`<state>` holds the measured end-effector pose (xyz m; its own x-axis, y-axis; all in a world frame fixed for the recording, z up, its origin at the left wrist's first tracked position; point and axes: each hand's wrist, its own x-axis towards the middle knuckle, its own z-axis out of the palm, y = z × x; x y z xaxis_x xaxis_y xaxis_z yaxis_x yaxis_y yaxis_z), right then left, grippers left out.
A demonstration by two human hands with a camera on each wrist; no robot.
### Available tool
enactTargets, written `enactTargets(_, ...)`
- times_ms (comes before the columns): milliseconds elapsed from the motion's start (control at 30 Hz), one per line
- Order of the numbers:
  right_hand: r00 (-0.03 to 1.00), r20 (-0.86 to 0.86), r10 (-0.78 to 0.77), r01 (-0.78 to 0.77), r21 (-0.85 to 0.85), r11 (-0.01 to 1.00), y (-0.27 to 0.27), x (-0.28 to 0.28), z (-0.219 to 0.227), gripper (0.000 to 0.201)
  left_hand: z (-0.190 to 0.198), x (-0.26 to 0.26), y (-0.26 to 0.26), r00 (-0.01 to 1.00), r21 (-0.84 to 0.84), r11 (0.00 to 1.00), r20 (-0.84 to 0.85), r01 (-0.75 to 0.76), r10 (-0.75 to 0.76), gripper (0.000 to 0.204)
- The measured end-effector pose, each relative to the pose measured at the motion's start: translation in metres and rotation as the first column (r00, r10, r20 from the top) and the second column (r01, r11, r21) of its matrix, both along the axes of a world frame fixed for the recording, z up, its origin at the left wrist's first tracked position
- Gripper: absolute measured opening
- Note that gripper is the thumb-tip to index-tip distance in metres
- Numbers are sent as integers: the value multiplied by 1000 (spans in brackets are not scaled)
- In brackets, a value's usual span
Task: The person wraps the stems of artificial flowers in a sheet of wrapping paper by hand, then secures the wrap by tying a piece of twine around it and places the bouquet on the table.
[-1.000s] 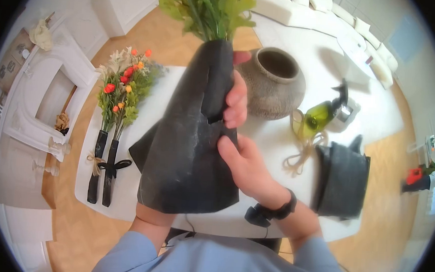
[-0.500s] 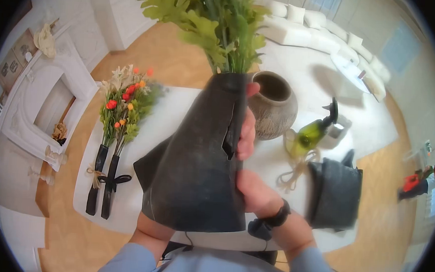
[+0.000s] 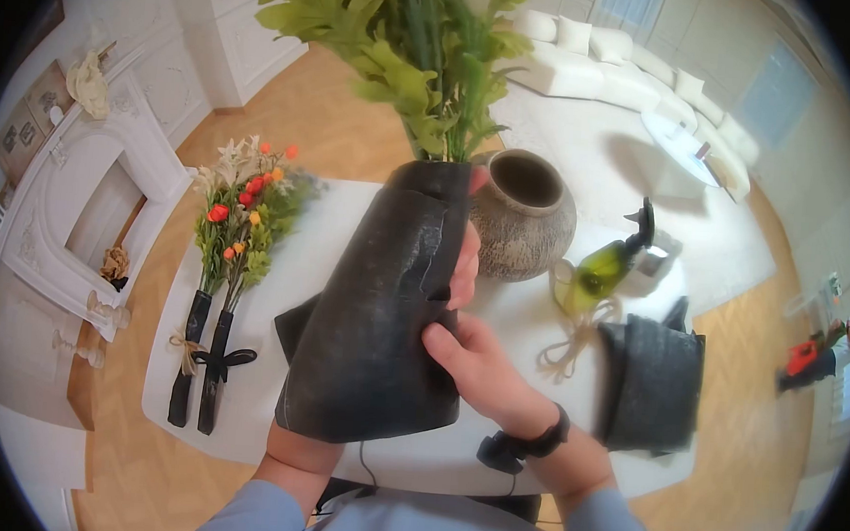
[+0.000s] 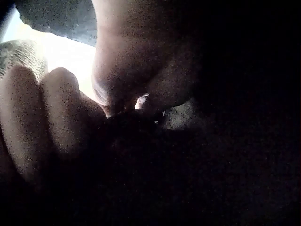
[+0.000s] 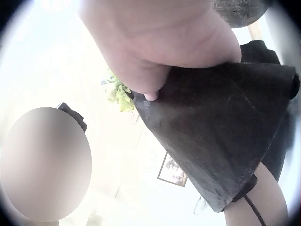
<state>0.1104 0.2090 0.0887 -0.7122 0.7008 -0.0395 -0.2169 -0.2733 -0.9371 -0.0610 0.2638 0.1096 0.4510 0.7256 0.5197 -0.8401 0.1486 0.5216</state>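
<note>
A leafy green bouquet (image 3: 441,82) stands upright in a cone of black wrapping paper (image 3: 374,311), held in front of the body. My left hand (image 3: 466,268) grips it from behind; its forearm goes up under the cone and its fingertips curl round the right side. Below them my right hand (image 3: 496,372) pinches the right edge of the paper, thumb across the front and other fingers hidden. In the right wrist view the wrapping paper (image 5: 211,122) flares wide toward the bottom. The left wrist view is mostly dark, with left-hand fingers (image 4: 61,108) at its left side.
Two wrapped bouquets (image 3: 211,340) with red and orange flowers lie on the white table (image 3: 250,420) at left. A brown textured vase (image 3: 525,223) stands behind. To the right are a green spray bottle (image 3: 600,271), twine (image 3: 566,352) and folded black sheets (image 3: 656,387).
The loose right edge of the wrapping paper has drawn in, and the cone looks narrower. My right thumb has come farther over its front. The head view has tilted upward.
</note>
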Motion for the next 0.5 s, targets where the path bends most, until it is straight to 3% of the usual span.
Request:
enactTargets(167, 997, -24, 66, -67, -37, 997, 0, 5, -9, 44, -1, -2, 6, 995, 73, 993, -32, 94, -91, 57)
enactTargets(367, 972, -99, 212, -225, -139, 964, -2, 14, -5, 58, 1, 16, 6, 987, 193, 974, 83, 122, -140, 58)
enactTargets(433, 964, -98, 248, -260, -143, 955, -3, 15, -6, 63, 6, 23, -7, 981, -52, 995, 180, 86, -75, 51)
enactTargets(500, 955, -142, 261, -282, -151, 947, -7, 16, -7, 73, 7, 24, -11, 979, -68, 993, 184, 98, -84, 51)
